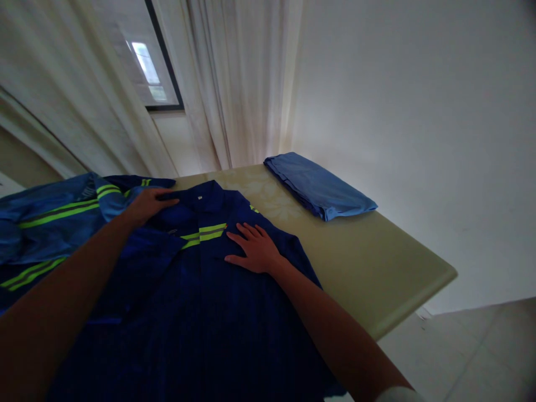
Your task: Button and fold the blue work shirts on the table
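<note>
the step in hand seems to be straightening a dark blue jacket (251, 318) laid front up on the desk (402, 268), its body directly beneath and nearer the wearer than the fingers of both hands. the right hand (257, 250) rests palm down on the chest, fingers spread apart and gripping nothing, just beside the yellow-green band (211, 231). the left hand (147, 205) is at the shoulder beside the collar (209, 195), which lies between the two sets of fingers and a little beyond them; whether its fingers pinch cloth i cannot tell. a lighter blue garment (62, 195) with similar stripes lies just left of the left fingers, and a folded blue garment (318, 184) sits beyond and right of the right fingers, apart from the jacket. the next move, i judge, calls for the right palm to steady the front while the left fingers even out the shoulder.
</note>
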The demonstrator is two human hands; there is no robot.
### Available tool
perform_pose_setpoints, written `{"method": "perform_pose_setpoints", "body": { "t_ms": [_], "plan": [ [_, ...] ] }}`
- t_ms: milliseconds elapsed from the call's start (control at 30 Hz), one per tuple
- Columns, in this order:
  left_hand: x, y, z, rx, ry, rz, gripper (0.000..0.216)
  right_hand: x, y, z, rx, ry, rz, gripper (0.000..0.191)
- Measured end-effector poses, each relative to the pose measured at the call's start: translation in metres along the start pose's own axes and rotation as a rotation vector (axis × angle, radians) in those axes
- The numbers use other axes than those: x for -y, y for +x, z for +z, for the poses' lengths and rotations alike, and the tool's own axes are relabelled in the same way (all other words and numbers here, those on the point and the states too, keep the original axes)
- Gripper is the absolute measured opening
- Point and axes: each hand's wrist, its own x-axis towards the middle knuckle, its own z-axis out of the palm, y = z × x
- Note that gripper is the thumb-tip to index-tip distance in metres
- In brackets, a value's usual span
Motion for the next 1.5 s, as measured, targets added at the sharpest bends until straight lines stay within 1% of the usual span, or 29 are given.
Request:
{"method": "perform_pose_setpoints", "body": {
  "t_ms": [67, 133, 167, 233, 300, 367, 467, 567, 667, 767, 867, 933, 1000, 1033, 1100, 1167, 1233, 1333, 1433, 1500],
  "plan": [
    [0.003, -0.022, -0.006, 0.042, 0.082, 0.193, 0.046, 0.0, 0.001, 0.0, 0.006, 0.008, 0.005, 0.084],
    [0.009, -0.046, -0.005, 0.133, 0.191, 0.33, 0.034, 0.0, 0.002, 0.0, 0.008, 0.009, 0.002, 0.084],
    [0.011, -0.058, -0.002, 0.175, 0.255, 0.353, 0.031, 0.001, 0.002, 0.0, 0.006, 0.008, 0.003, 0.083],
    [0.013, -0.078, 0.006, 0.218, 0.38, 0.345, 0.039, 0.001, 0.003, -0.001, 0.004, 0.007, 0.007, 0.083],
    [0.011, -0.092, 0.014, 0.179, 0.472, 0.308, 0.053, 0.001, 0.003, -0.002, -0.002, 0.009, 0.009, 0.084],
    [0.007, -0.099, 0.021, 0.102, 0.52, 0.283, 0.059, 0.001, 0.004, -0.003, -0.005, 0.016, 0.006, 0.085],
    [0.003, -0.104, 0.032, -0.012, 0.54, 0.248, 0.054, 0.0, 0.005, -0.005, -0.007, 0.03, 0.007, 0.083],
    [0.002, -0.108, 0.045, -0.121, 0.505, 0.181, 0.051, -0.001, 0.004, -0.005, -0.028, 0.043, 0.023, 0.079],
    [0.003, -0.113, 0.056, -0.177, 0.462, 0.137, 0.05, -0.002, 0.003, -0.004, -0.056, 0.057, 0.05, 0.076],
    [0.002, -0.116, 0.059, -0.203, 0.429, 0.125, 0.048, -0.004, 0.011, -0.003, -0.112, 0.094, 0.097, 0.071],
    [0.003, -0.115, 0.058, -0.216, 0.388, 0.121, 0.047, -0.013, 0.038, -0.007, -0.211, 0.146, 0.226, 0.062],
    [0.005, -0.114, 0.058, -0.223, 0.362, 0.12, 0.048, -0.022, 0.068, -0.013, -0.321, 0.136, 0.299, 0.056],
    [0.007, -0.114, 0.058, -0.235, 0.332, 0.12, 0.049, -0.034, 0.1, -0.02, -0.412, 0.104, 0.356, 0.058],
    [0.009, -0.114, 0.058, -0.243, 0.315, 0.123, 0.049, -0.041, 0.115, -0.023, -0.417, 0.11, 0.388, 0.061],
    [0.01, -0.114, 0.059, -0.271, 0.286, 0.128, 0.047, -0.054, 0.138, -0.028, -0.334, 0.208, 0.422, 0.063],
    [0.011, -0.115, 0.059, -0.326, 0.266, 0.116, 0.045, -0.066, 0.148, -0.031, -0.234, 0.348, 0.361, 0.054],
    [0.01, -0.116, 0.06, -0.404, 0.256, 0.073, 0.042, -0.078, 0.145, -0.031, -0.208, 0.402, 0.258, 0.041],
    [0.009, -0.117, 0.061, -0.48, 0.259, 0.003, 0.036, -0.09, 0.126, -0.028, -0.266, 0.284, 0.206, 0.029],
    [0.01, -0.117, 0.057, -0.472, 0.295, -0.013, 0.031, -0.092, 0.107, -0.021, -0.314, 0.106, 0.163, 0.031],
    [0.013, -0.118, 0.05, -0.43, 0.345, 0.026, 0.03, -0.089, 0.1, -0.017, -0.332, -0.003, 0.127, 0.034]
  ]
}}
